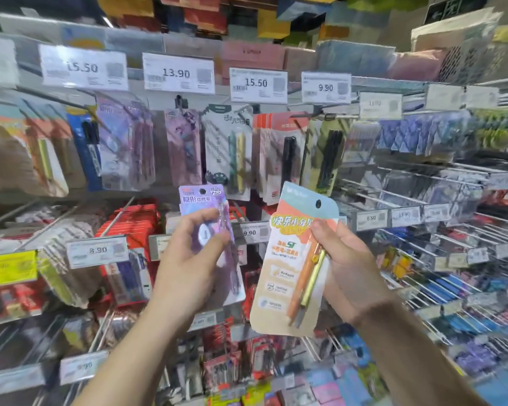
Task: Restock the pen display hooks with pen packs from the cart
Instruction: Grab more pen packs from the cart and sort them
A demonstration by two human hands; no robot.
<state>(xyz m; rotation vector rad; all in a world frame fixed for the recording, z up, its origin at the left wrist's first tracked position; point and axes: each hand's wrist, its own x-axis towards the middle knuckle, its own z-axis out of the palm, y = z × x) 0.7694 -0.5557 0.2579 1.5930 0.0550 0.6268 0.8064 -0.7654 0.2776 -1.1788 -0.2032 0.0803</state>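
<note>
Fingers (217,238) around glossy purple pack (201,200)

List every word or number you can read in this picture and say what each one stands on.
"15.50": top-row price tag, far left
"13.90": second price tag
"15.50": third price tag
"9.90": fourth price tag
"8.90": lower left price tag
"9.90": middle price tag
"8.50": right price tag
Print on the purple pack and orange pack: Chinese, not surely readable. Other tags: blurred.
</note>
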